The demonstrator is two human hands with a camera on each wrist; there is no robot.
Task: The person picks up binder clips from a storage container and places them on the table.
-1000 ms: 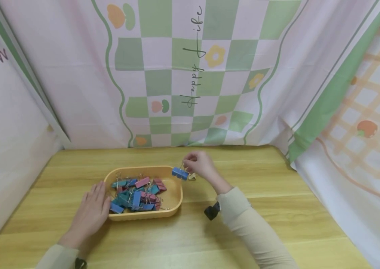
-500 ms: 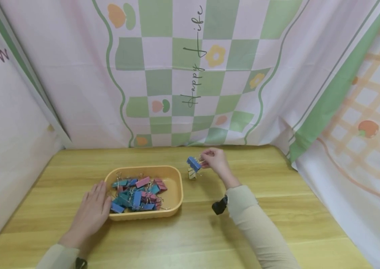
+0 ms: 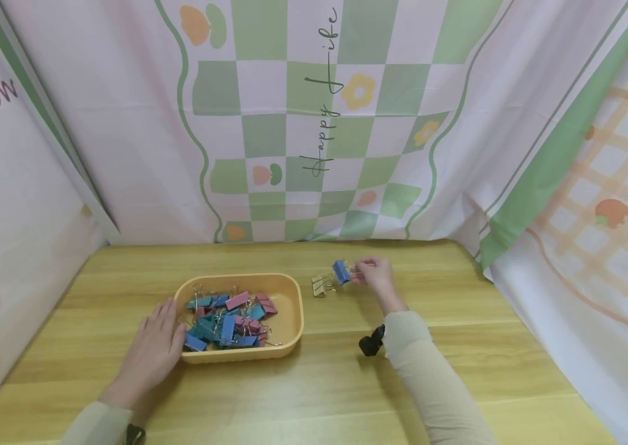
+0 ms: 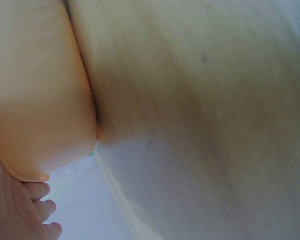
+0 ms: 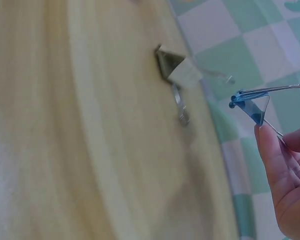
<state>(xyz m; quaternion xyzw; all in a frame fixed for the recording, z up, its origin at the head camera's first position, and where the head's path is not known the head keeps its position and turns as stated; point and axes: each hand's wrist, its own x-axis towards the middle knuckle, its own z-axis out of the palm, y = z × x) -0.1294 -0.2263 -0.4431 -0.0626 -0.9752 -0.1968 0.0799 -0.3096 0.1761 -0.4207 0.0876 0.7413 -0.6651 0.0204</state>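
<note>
My right hand [image 3: 377,278] pinches a blue binder clip [image 3: 340,272] by one wire handle, thumb against fingertips. In the right wrist view the blue binder clip [image 5: 252,106] shows side-on, its other handle sticking out. Just left of it in the head view, a pale yellow binder clip [image 3: 319,286] stands on the table. My left hand [image 3: 149,346] rests with extended fingers along the left rim of a yellow tray [image 3: 290,315]. In the left wrist view, fingers [image 4: 40,210] show beside the tray's wall [image 4: 45,100].
Several blue, teal and pink binder clips [image 3: 227,327] lie heaped in the tray, mostly on its left and middle. The wooden table [image 3: 303,395] reaches back to a checkered curtain [image 3: 308,136], with more cloth hanging on both sides.
My right hand has carried the blue binder clip rightward from above the tray's right rim, past the yellow clip, turning it on the way. The left hand stays on the tray.
</note>
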